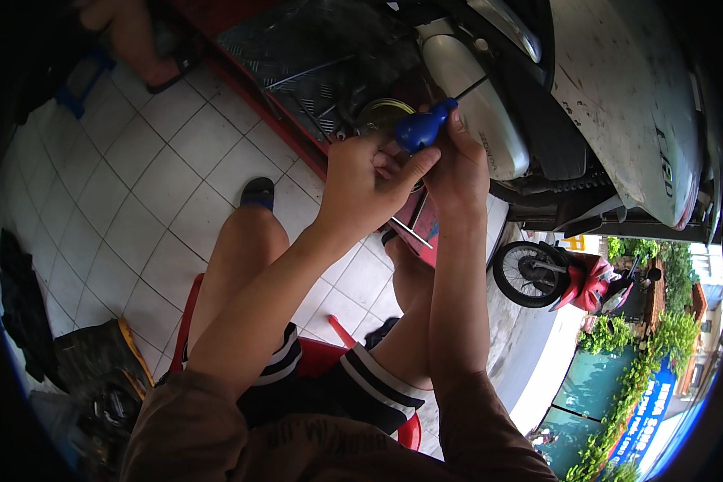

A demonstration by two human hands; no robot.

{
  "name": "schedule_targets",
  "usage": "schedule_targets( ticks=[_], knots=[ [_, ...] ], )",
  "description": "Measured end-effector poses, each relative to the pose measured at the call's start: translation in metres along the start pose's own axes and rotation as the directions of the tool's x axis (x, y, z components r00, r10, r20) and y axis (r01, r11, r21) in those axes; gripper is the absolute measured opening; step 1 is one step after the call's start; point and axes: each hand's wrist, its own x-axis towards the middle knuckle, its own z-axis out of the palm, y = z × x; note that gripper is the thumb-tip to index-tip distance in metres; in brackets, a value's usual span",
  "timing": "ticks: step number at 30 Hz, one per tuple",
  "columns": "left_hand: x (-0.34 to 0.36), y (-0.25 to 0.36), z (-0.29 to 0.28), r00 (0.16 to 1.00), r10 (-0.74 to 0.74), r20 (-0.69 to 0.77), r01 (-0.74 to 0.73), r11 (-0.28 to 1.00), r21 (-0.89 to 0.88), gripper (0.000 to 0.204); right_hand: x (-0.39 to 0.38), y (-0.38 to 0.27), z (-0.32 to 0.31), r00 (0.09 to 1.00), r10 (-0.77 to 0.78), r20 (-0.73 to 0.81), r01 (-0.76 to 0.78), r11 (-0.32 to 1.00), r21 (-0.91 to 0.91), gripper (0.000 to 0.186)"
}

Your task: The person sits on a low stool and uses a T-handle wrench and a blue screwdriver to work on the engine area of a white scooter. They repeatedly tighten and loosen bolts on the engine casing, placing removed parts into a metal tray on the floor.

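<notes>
A screwdriver (pixel 420 131) with a bulbous blue handle and a thin dark shaft is between my two hands. Its shaft points up and right, in front of the silver side cover (pixel 480 112) of a motorbike; whether the tip touches is unclear. My left hand (pixel 361 185) is closed at the handle's butt end, fingers curled and thumb along its lower side. Around the handle's right side, near the collar, my right hand (pixel 460 173) is closed, with part of its grip hidden behind the handle.
Behind my hands is a red-edged lift platform (pixel 293 140) with metal rods and a round yellowish-rimmed container (pixel 386 108). I sit on a red stool (pixel 321 357) over white floor tiles. A red motorbike (pixel 590 285) stands at right. Another person's leg (pixel 136 44) shows top left.
</notes>
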Motion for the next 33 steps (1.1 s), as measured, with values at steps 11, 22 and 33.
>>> schedule_targets(
  ticks=[11, 22, 33],
  knots=[
    [-0.001, 0.000, -0.003, 0.725, -0.202, 0.658, 0.659, -0.073, -0.749, 0.062, 0.004, 0.004, -0.016, 0.992, -0.012, 0.129, 0.003, 0.998, 0.068, 0.030],
    [0.009, 0.008, -0.024, 0.997, 0.064, 0.046, -0.069, 0.989, 0.130, 0.020, -0.005, 0.007, -0.018, 0.998, 0.045, 0.041, -0.045, 0.999, 0.001, 0.025],
    [0.004, 0.004, -0.010, 0.985, 0.170, 0.001, -0.166, 0.959, 0.228, 0.031, -0.008, 0.000, 0.012, 0.998, -0.012, -0.056, 0.011, 1.000, -0.021, 0.026]
  ],
)
